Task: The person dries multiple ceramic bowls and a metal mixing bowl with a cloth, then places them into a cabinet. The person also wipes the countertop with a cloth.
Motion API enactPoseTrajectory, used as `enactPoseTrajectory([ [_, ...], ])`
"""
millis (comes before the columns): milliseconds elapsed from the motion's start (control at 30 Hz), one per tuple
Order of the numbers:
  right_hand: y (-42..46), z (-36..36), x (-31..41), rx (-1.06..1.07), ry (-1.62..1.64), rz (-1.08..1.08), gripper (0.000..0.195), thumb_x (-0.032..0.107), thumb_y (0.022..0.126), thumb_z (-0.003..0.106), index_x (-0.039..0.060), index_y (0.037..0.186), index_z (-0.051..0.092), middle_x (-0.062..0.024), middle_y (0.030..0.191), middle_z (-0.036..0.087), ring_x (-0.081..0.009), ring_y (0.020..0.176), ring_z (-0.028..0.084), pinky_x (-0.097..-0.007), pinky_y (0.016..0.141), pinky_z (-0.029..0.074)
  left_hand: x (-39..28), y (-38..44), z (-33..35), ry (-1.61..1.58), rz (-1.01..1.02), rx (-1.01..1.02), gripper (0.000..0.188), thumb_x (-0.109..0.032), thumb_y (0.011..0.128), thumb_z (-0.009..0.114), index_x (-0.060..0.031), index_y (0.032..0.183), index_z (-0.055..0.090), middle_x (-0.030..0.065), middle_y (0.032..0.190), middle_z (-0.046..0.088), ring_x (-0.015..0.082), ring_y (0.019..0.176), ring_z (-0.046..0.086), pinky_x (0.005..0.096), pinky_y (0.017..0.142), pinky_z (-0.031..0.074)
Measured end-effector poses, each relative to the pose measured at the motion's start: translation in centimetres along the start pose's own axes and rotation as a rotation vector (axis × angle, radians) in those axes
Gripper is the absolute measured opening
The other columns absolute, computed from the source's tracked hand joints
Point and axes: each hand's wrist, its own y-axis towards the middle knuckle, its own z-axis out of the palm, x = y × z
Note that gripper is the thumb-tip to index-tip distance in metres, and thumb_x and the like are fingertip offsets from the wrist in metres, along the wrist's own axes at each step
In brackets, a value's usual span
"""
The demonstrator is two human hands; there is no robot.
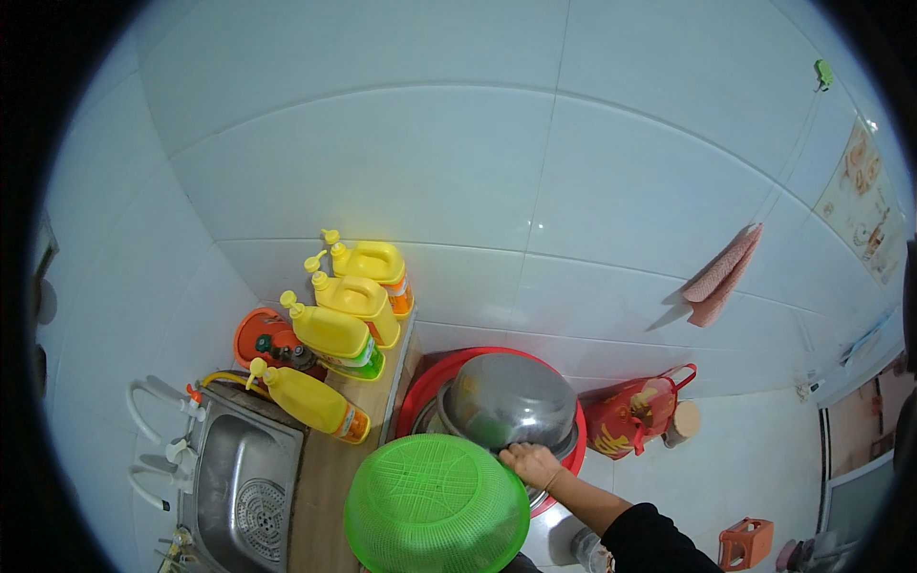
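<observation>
My right hand (531, 465) comes in from the lower right, its fingers curled at the near rim of an upturned grey metal basin (509, 401). That basin lies over other metal basins in a large red plastic tub (458, 362). Just left of the hand, an upturned green plastic mesh colander (430, 494) overlaps the tub and the counter edge; its rim comes close to my fingers, and whether they touch cannot be told. My left hand is out of view.
Left stand a steel sink (240, 487) with taps, a wooden counter (326, 487), several yellow pump bottles (308, 397) and an orange gas cylinder (258, 336). Right are a red bag (623, 415), an orange stool (746, 543), a clear plastic container (591, 550) and a hanging pink cloth (723, 276).
</observation>
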Motion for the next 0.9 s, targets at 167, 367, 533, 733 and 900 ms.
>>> enactPoseTrajectory([
  [167, -1.9, 4.4, 3.2, 0.038, 0.034, -0.045, 0.010, 0.019, 0.074, 0.047, 0.0093, 0.073, 0.047, -0.0045, 0.065, 0.051, -0.0184, 0.057, 0.057, -0.0296, 0.048, 0.046, -5.0, -2.4, 0.4, 0.007, 0.097, 0.031, 0.013, -0.019, 0.084, 0.046, -0.0065, 0.089, 0.046, 0.0049, 0.049, 0.046, 0.0157, 0.034, 0.043, 0.0250, 0.033, 0.036],
  [367, -1.1, 3.0, 5.0, 0.114, 0.143, 0.141, 0.017, 0.018, 0.076, 0.045, 0.0073, 0.085, 0.054, -0.0081, 0.076, 0.053, -0.0242, 0.078, 0.056, -0.0361, 0.071, 0.043, -6.8, -2.2, 2.3, -0.013, 0.141, 0.142, 0.012, -0.018, 0.084, 0.046, -0.0067, 0.088, 0.046, 0.0046, 0.049, 0.046, 0.0154, 0.034, 0.043, 0.0247, 0.032, 0.035],
  [533, -0.2, 4.4, 7.5, -0.199, 0.057, 0.149, 0.022, 0.018, 0.076, 0.045, 0.0062, 0.091, 0.056, -0.0098, 0.082, 0.054, -0.0246, 0.083, 0.054, -0.0374, 0.074, 0.041, -4.1, 0.9, 5.7, -0.071, 0.078, 0.299, 0.012, -0.018, 0.084, 0.046, -0.0068, 0.088, 0.046, 0.0042, 0.048, 0.046, 0.0151, 0.033, 0.042, 0.0244, 0.032, 0.035],
  [733, -1.0, 2.7, 8.9, 0.080, 0.025, 0.325, 0.035, 0.016, 0.076, 0.045, 0.0037, 0.108, 0.051, -0.0104, 0.105, 0.052, -0.0237, 0.099, 0.047, -0.0373, 0.084, 0.035, 0.4, 7.2, 9.8, -0.189, 0.052, 0.411, 0.012, -0.019, 0.084, 0.046, -0.0075, 0.084, 0.046, 0.0029, 0.046, 0.044, 0.0143, 0.034, 0.041, 0.0256, 0.033, 0.034],
  [900, -3.1, 1.2, 9.5, -0.052, 0.086, 0.381, 0.038, 0.016, 0.074, 0.047, 0.0031, 0.109, 0.049, -0.0134, 0.110, 0.049, -0.0265, 0.100, 0.047, -0.0374, 0.086, 0.034, 3.2, 14.0, 10.2, -0.423, 0.012, 0.519, 0.020, -0.028, 0.088, 0.039, -0.0103, 0.093, 0.046, 0.0013, 0.057, 0.040, 0.0157, 0.049, 0.040, 0.0312, 0.044, 0.036],
])
